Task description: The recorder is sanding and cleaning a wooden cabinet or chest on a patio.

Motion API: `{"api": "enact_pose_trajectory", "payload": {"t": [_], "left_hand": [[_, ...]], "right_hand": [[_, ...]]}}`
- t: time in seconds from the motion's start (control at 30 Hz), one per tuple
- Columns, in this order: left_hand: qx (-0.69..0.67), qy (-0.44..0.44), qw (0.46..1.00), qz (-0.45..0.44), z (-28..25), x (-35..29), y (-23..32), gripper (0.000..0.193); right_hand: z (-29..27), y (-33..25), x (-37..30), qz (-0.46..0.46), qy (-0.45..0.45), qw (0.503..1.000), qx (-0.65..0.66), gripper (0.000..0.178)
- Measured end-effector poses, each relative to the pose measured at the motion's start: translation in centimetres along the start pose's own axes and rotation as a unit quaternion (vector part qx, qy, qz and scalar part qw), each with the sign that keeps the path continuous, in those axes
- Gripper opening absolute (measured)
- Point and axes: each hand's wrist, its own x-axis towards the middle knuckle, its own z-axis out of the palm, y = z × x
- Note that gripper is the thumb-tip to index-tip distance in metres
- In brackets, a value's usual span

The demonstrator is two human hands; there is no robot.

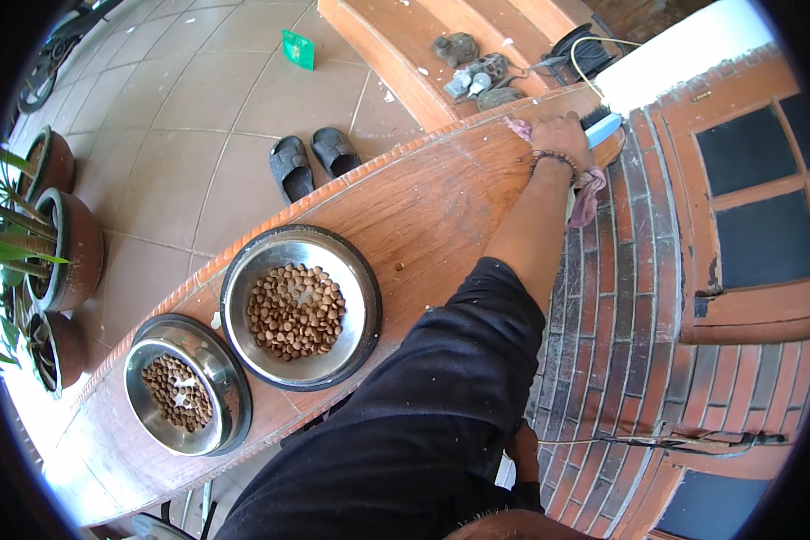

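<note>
Reaching to the far right end of the orange-brown ledge, my left hand (560,142) is closed, with a beaded bracelet at its wrist. It grips a crumpled pink cloth (589,196) together with a blue brush (604,130); dark bristles show beyond the knuckles. How the fingers wrap the brush is hidden. Low beside the brick wall, my right hand (523,450) is partly covered by my left sleeve, so its fingers cannot be made out. Two steel bowls of brown kibble stand on the ledge: a larger one (358,310) and a smaller one (209,346).
Dark sandals (290,168) lie on the tiled floor beyond the ledge (441,211), near a green packet (298,50). Grey lumpy objects (456,49) and a black cable coil (578,52) sit on the steps. Potted plants (74,247) stand left; a brick wall (603,306) runs right.
</note>
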Motion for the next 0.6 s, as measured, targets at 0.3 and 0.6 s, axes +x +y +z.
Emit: {"api": "enact_pose_trajectory", "payload": {"t": [0.3, 0.6], "left_hand": [[-0.002, 0.039, 0.998, -0.04, 0.5, 0.2, 0.7, 0.054], [-0.053, 0.03, 0.996, -0.07, 0.5, 1.1, 1.8, 0.049]], "right_hand": [[-1.9, -0.9, 4.2, -0.053, -0.073, 0.995, -0.051, 0.03], [-4.4, -1.7, 9.5, -0.112, -0.124, 0.986, -0.013, 0.031]]}}
